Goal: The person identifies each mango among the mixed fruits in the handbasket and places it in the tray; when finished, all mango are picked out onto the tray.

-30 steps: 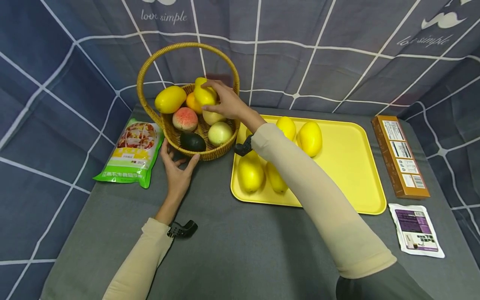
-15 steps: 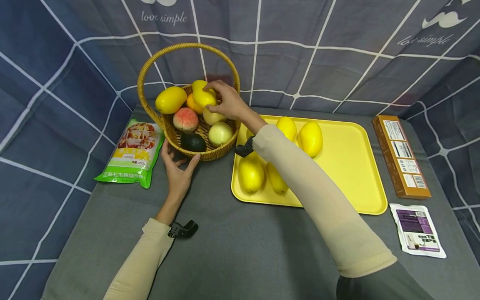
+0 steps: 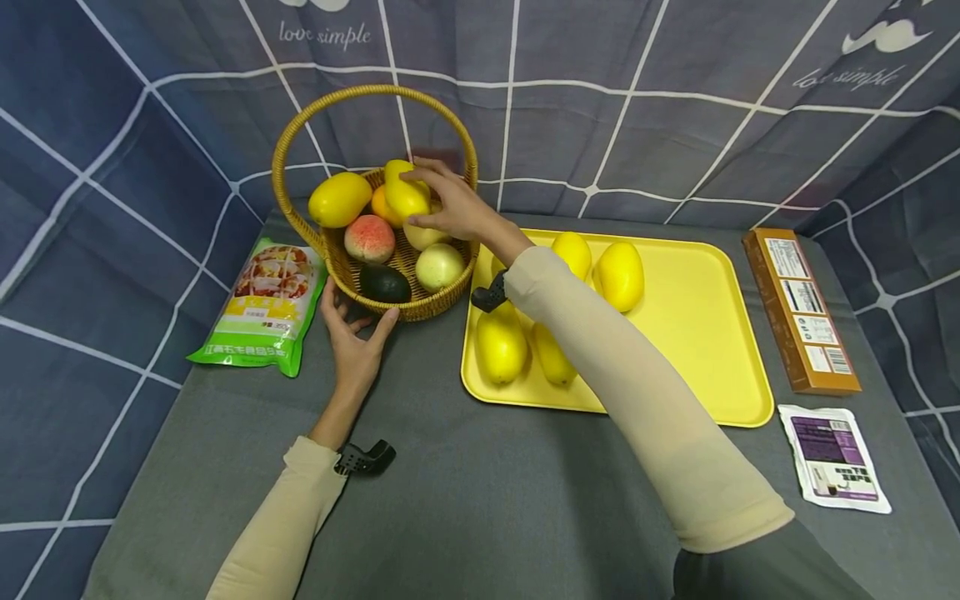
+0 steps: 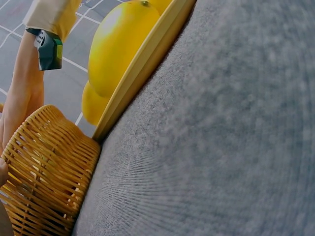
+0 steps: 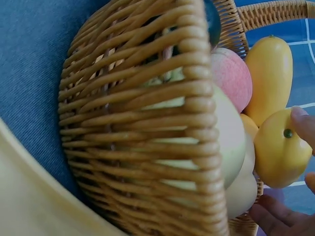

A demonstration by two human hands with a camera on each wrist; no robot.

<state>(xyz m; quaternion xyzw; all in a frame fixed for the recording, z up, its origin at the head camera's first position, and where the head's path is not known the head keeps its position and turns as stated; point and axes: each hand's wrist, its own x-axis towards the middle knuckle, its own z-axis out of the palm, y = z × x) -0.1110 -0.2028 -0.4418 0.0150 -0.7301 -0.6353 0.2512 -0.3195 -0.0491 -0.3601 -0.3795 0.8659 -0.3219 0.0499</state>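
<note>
In the head view, the wicker basket [image 3: 435,308] stands left of the frame's top centre, on the grey counter [image 3: 487,500]. The right hand [image 3: 456,202], reaching in from the right, pinches a yellow fruit [image 3: 406,197] between thumb and fingers at the basket's back. The left hand [image 3: 356,346], with thumb and forefinger spread, touches the basket's near wall. Inside lie an oblong yellow fruit [image 3: 340,200], an orange fruit [image 3: 381,206], a peach [image 3: 370,238], a dark green fruit [image 3: 384,284] and two pale fruits [image 3: 439,267]. A green bag [image 3: 258,312] is to the left. Right of centre, a yellow tray [image 3: 693,333] bears large yellow fruits [image 3: 501,346]; a brown box [image 3: 801,312] and a white-and-purple packet [image 3: 834,460] lie at far right.

In the left wrist view, a fingertip touches the wicker at the left edge. The tray's rim slants through the upper middle, and a cream sleeve [image 4: 47,17] and dark wrist device [image 4: 49,51] show at upper left.

In the right wrist view, a digit touches the yellow fruit at the right edge, while other fingers show at lower right, partly cut off.
</note>
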